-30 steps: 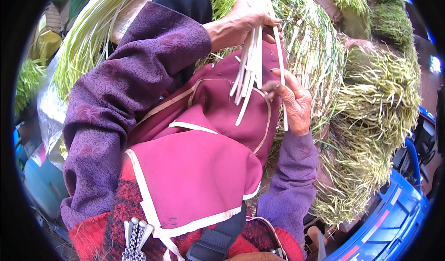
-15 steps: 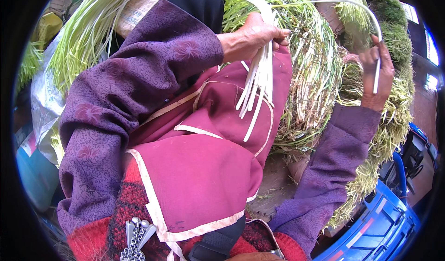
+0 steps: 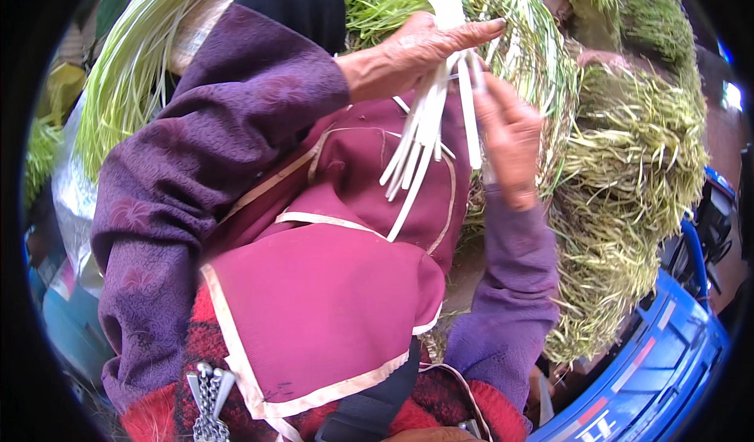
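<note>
My left hand [image 3: 428, 49] grips a bunch of long pale stalks [image 3: 428, 128]; their white ends hang over the maroon apron [image 3: 330, 300] on my lap, and their greener lengths arch away above the hand. My right hand [image 3: 509, 135] is just right of the hanging stalks, its slightly blurred fingers bent in at the bunch below my left fingers; what they pinch is unclear.
A heap of pale green leaves [image 3: 126, 73] lies at upper left beside a silvery plastic sheet [image 3: 75, 183]. Piles of cut greens [image 3: 613, 183] fill the right side. A blue plastic body [image 3: 644, 371], perhaps a cart's, is at lower right.
My right hand swung up and right with a single long stalk, then came back left to the bunch. My left hand keeps its grip, shifting slightly in view.
</note>
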The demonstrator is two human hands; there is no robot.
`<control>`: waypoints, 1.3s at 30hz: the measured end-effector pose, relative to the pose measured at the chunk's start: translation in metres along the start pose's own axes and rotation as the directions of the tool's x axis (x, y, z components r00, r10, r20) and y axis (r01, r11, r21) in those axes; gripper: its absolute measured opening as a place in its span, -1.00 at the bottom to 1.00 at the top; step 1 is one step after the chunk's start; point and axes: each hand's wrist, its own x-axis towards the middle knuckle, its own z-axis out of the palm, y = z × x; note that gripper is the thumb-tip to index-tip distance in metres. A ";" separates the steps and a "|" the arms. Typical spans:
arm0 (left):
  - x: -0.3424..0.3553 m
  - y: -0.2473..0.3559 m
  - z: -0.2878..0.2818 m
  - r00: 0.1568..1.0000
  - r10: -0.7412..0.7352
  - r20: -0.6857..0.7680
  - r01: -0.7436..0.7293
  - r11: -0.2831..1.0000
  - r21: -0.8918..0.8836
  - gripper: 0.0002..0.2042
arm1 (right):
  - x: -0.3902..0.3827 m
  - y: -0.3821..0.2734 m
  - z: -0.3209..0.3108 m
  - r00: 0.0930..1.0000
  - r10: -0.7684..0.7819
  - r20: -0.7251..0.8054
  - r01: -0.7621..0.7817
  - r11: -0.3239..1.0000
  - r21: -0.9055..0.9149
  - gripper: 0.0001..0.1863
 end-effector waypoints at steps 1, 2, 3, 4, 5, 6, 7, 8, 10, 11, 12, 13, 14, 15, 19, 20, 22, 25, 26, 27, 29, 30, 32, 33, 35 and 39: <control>0.000 0.000 0.000 1.000 -0.014 0.004 0.014 0.996 0.084 -0.64 | -0.009 0.004 0.004 0.988 -0.151 0.026 0.153 0.981 -0.124 -0.79; -0.001 0.000 0.001 0.999 -0.040 -0.010 0.041 0.981 0.189 -0.69 | -0.016 0.010 0.008 0.988 -0.147 0.043 0.150 0.986 -0.067 -0.78; 0.000 0.000 0.003 0.998 -0.049 -0.035 0.055 0.978 0.202 -0.74 | -0.021 0.016 0.002 0.997 -0.060 0.051 0.060 0.998 0.001 -0.77; -0.002 0.002 0.002 0.996 -0.077 -0.033 0.082 0.972 0.219 -0.76 | -0.023 0.023 -0.006 0.996 0.015 0.088 -0.020 0.998 0.058 -0.77; -0.001 0.005 0.003 0.999 -0.043 0.003 0.042 0.990 0.134 -0.79 | -0.024 0.031 -0.014 0.994 0.104 0.022 -0.107 0.976 0.190 -0.77; -0.002 0.008 0.003 1.000 -0.016 0.026 0.015 0.998 0.055 -0.81 | -0.019 0.043 -0.027 0.995 0.087 -0.040 -0.081 0.988 0.135 -0.79; 0.000 0.011 0.005 0.999 -0.042 -0.014 0.043 0.999 0.033 -0.84 | -0.011 0.059 -0.042 0.993 0.061 -0.100 -0.057 0.997 0.045 -0.81; 0.000 0.015 0.004 1.000 -0.005 0.007 0.005 0.999 0.052 -0.83 | -0.002 0.075 -0.056 0.983 0.087 -0.162 -0.098 0.993 -0.065 -0.82; 0.002 0.021 0.006 1.000 0.001 -0.025 0.000 0.998 0.067 -0.82 | 0.012 0.112 -0.084 0.927 0.248 -0.282 -0.299 0.941 -0.157 -0.82; 0.002 0.021 0.008 0.998 -0.019 -0.057 0.022 0.999 0.039 -0.83 | 0.018 0.132 -0.093 0.926 0.193 -0.324 -0.252 0.956 -0.151 -0.84; 0.002 0.023 0.009 0.999 -0.014 -0.047 0.015 0.999 0.037 -0.83 | 0.024 0.150 -0.104 0.920 0.157 -0.358 -0.270 0.918 -0.291 -0.80; 0.002 0.024 0.009 0.999 -0.008 -0.037 0.010 0.999 0.033 -0.83 | 0.029 0.165 -0.115 0.914 0.104 -0.391 -0.285 0.851 -0.441 -0.78; 0.002 0.025 0.010 1.000 -0.006 -0.028 0.006 1.000 0.028 -0.83 | 0.032 0.179 -0.122 0.875 0.134 -0.465 -0.409 0.718 -0.563 -0.76; 0.003 0.025 0.011 0.999 -0.011 -0.035 0.012 1.000 0.027 -0.83 | 0.034 0.190 -0.127 0.879 0.138 -0.457 -0.433 0.635 -0.640 -0.76; 0.006 0.023 0.012 0.996 -0.065 -0.063 0.069 0.996 0.055 -0.84 | 0.041 0.204 -0.136 0.875 0.117 -0.470 -0.480 0.344 -0.807 -0.78; 0.006 0.023 0.012 0.995 -0.069 -0.076 0.074 0.995 0.068 -0.84 | 0.042 0.203 -0.136 0.900 0.116 -0.419 -0.432 0.346 -0.833 -0.78; 0.007 0.022 0.012 0.994 -0.074 -0.082 0.080 0.994 0.080 -0.84 | 0.043 0.199 -0.136 0.884 0.173 -0.435 -0.468 0.325 -0.821 -0.79; 0.007 0.021 0.011 0.993 -0.078 -0.089 0.084 0.994 0.066 -0.84 | 0.042 0.198 -0.137 0.900 0.194 -0.391 -0.434 0.303 -0.848 -0.76; 0.008 0.021 0.010 0.992 -0.083 -0.093 0.089 0.994 0.068 -0.85 | 0.042 0.199 -0.137 0.912 0.172 -0.371 -0.408 0.301 -0.862 -0.76; 0.007 0.021 0.010 0.991 -0.086 -0.098 0.093 0.993 0.072 -0.85 | 0.042 0.202 -0.135 0.912 0.198 -0.360 -0.405 0.284 -0.869 -0.77; 0.007 0.022 0.010 0.995 -0.055 -0.077 0.060 0.996 0.060 -0.86 | 0.046 0.206 -0.133 0.916 0.237 -0.324 -0.376 0.227 -0.898 -0.77; 0.006 0.022 0.010 0.993 -0.074 -0.093 0.080 0.995 0.067 -0.86 | 0.047 0.206 -0.132 0.919 0.248 -0.305 -0.359 0.211 -0.909 -0.77; 0.005 0.023 0.010 0.993 -0.078 -0.091 0.085 0.993 0.078 -0.86 | 0.052 0.200 -0.132 0.898 0.283 -0.338 -0.398 0.192 -0.897 -0.79; 0.004 0.023 0.010 0.994 -0.073 -0.080 0.078 0.995 0.062 -0.86 | 0.053 0.193 -0.134 0.899 0.264 -0.349 -0.412 0.243 -0.878 -0.79; 0.003 0.025 0.009 0.993 -0.069 -0.100 0.076 0.995 0.061 -0.86 | 0.051 0.172 -0.138 0.870 0.341 -0.358 -0.486 0.463 -0.741 -0.79; 0.003 0.026 0.009 0.991 -0.062 -0.117 0.072 0.994 0.079 -0.86 | 0.022 0.124 -0.144 0.877 0.386 -0.287 -0.407 0.913 -0.014 -0.85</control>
